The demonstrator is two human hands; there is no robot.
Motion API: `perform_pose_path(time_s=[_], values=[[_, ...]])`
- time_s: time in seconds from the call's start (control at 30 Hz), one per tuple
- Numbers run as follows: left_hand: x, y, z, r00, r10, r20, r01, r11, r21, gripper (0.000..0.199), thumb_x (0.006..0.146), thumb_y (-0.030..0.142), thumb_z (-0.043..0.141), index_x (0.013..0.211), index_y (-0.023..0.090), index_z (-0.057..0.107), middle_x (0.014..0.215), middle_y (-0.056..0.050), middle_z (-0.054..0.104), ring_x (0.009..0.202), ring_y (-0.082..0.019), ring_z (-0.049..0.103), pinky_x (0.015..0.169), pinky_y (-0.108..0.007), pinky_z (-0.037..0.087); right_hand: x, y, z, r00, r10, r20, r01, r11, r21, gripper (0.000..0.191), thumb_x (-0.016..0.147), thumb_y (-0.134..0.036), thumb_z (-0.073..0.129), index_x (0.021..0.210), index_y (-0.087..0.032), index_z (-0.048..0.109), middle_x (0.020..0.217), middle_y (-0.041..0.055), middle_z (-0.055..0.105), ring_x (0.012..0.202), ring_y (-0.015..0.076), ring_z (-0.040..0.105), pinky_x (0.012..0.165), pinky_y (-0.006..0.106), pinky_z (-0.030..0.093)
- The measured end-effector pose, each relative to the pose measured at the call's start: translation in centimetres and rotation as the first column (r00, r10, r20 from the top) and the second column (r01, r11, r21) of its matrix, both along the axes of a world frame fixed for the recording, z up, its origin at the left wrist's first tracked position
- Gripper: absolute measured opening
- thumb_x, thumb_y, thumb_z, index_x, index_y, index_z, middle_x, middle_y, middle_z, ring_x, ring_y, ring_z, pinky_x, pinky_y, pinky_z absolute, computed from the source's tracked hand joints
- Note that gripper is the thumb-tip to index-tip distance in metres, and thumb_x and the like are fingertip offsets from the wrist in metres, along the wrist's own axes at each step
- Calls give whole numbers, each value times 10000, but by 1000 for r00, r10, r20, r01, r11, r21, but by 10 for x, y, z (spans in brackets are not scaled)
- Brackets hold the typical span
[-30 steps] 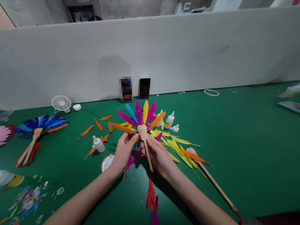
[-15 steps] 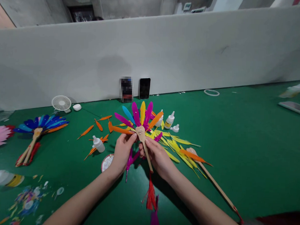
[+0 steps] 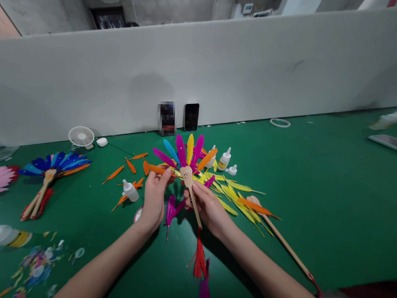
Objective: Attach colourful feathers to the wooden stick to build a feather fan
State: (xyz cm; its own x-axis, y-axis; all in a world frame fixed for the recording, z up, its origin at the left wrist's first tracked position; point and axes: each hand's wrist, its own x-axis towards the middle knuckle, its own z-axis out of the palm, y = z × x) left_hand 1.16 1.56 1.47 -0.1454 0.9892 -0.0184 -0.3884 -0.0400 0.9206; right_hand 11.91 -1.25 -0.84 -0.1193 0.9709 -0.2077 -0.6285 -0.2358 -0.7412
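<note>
My right hand (image 3: 211, 206) is closed around the wooden handle of a feather fan (image 3: 186, 177), held above the green table. Its heart-shaped head carries a cluster of small pearl-like beads. Magenta, blue, yellow and orange feathers spread from it, and a red tassel (image 3: 199, 260) hangs from the lower end. My left hand (image 3: 154, 197) pinches an orange feather (image 3: 156, 169) at the fan's left side, thumb and fingers near its inner end. Loose magenta feathers (image 3: 171, 209) lie between my hands. Partly hidden behind my left wrist is a small dish (image 3: 138, 214).
Glue bottles (image 3: 130, 191) stand left and behind the fan. Yellow feathers (image 3: 232, 194) and a second wooden handle (image 3: 286, 243) lie right. Finished blue fans (image 3: 54, 165), a small white fan (image 3: 81, 137) and scraps (image 3: 38, 263) are left. A phone (image 3: 191, 117) leans on the partition (image 3: 253, 72).
My left hand has shifted left from the heart-shaped head out along the orange feather. The fan moved very slightly; my right hand kept its grip on the handle.
</note>
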Motion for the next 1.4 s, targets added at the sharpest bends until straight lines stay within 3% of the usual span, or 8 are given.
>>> perform_pose_path(time_s=[0.13, 0.33, 0.53, 0.93, 1.2, 1.4], values=[[-8, 8, 9, 997, 67, 46, -69, 997, 35, 209, 616, 286, 679, 744, 178, 554, 640, 53, 544, 590, -68, 501, 585, -204, 364, 0, -1, 1, 1000, 21, 4, -21, 1000, 8, 243, 604, -373, 689, 726, -185, 595, 564, -42, 570, 475, 79, 501, 486, 212, 399], [-22, 17, 20, 993, 121, -2, -121, 992, 40, 183, 639, 309, 663, 735, 178, 579, 680, 28, 558, 613, -69, 494, 466, -188, 273, 0, -3, 1, 999, 43, 0, -43, 999, 22, 237, 602, -373, 689, 727, -190, 606, 582, -33, 569, 492, 88, 498, 501, 225, 394], [-29, 23, 24, 994, 72, -78, -62, 991, 122, 188, 604, 326, 686, 661, 178, 584, 625, 40, 536, 583, -76, 478, 554, -204, 357, 0, -1, -2, 997, 74, 15, -74, 997, 13, 254, 615, -377, 678, 748, -179, 592, 582, -31, 572, 487, 83, 489, 503, 229, 375], [-29, 23, 21, 986, 148, -80, -133, 977, 169, 155, 624, 221, 663, 711, 182, 540, 697, 40, 524, 644, -76, 489, 633, -213, 370, 0, 0, -3, 996, 86, 18, -87, 996, 35, 288, 586, -409, 696, 728, -182, 589, 574, -34, 576, 473, 83, 484, 489, 233, 364], [-32, 25, 23, 975, 195, -111, -174, 969, 175, 127, 665, 264, 639, 675, 174, 550, 641, 35, 517, 608, -81, 483, 613, -221, 373, 0, 0, -5, 996, 84, 19, -84, 995, 49, 261, 623, -389, 674, 751, -177, 589, 586, -31, 572, 476, 82, 483, 490, 237, 375], [-35, 28, 25, 974, 220, -49, -210, 965, 155, 138, 696, 299, 611, 663, 176, 558, 653, 25, 538, 632, -84, 507, 639, -229, 383, 0, 0, -3, 996, 80, 31, -81, 996, 36, 244, 634, -376, 659, 760, -178, 591, 583, -31, 567, 480, 84, 484, 491, 237, 369]])
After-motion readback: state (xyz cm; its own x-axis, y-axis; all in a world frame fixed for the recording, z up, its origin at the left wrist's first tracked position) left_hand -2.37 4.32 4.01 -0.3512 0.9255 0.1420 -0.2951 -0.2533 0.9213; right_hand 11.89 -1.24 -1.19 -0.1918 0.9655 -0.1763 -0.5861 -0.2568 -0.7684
